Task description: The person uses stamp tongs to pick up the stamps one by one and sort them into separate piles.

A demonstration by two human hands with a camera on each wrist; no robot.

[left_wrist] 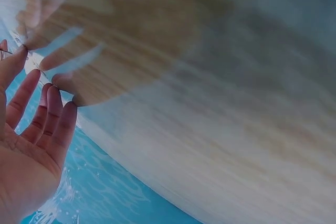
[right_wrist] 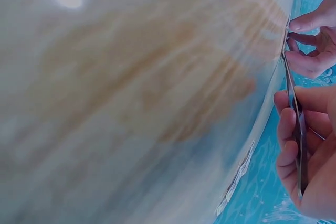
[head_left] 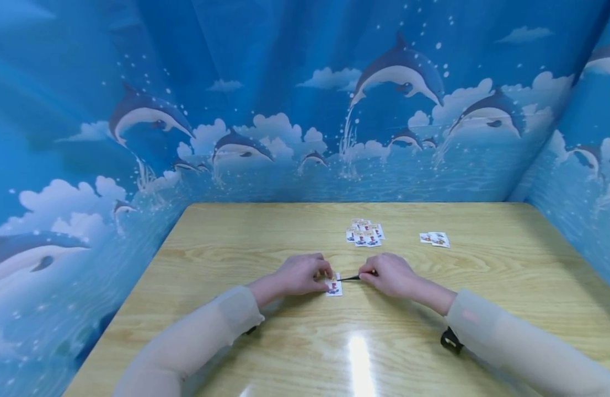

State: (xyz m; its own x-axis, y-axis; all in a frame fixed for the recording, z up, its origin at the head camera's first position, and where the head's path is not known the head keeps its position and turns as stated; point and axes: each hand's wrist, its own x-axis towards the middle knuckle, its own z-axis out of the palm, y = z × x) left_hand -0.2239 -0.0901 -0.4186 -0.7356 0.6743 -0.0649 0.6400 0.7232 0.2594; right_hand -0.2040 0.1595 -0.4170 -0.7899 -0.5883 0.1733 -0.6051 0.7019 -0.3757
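A small printed card (head_left: 335,289) with a coloured cartoon figure lies on the wooden table between the two hands. My left hand (head_left: 303,274) touches its left side with thumb and fingertips; in the left wrist view the left hand's fingers (left_wrist: 63,127) are spread and only lightly bent. On the other side, my right hand (head_left: 390,274) grips dark metal tweezers (head_left: 352,278), their tips pointing left onto the card's right edge. The right wrist view shows the tweezers (right_wrist: 301,145) lying along the curled fingers. Whether the tips hold the card cannot be told.
Several similar cards (head_left: 364,234) lie overlapping in a group behind the hands. Farther right is a smaller group of overlapping cards (head_left: 439,239). The wooden table (head_left: 225,237) ends at a blue curtain (head_left: 285,99) printed with dolphins, at the back and sides.
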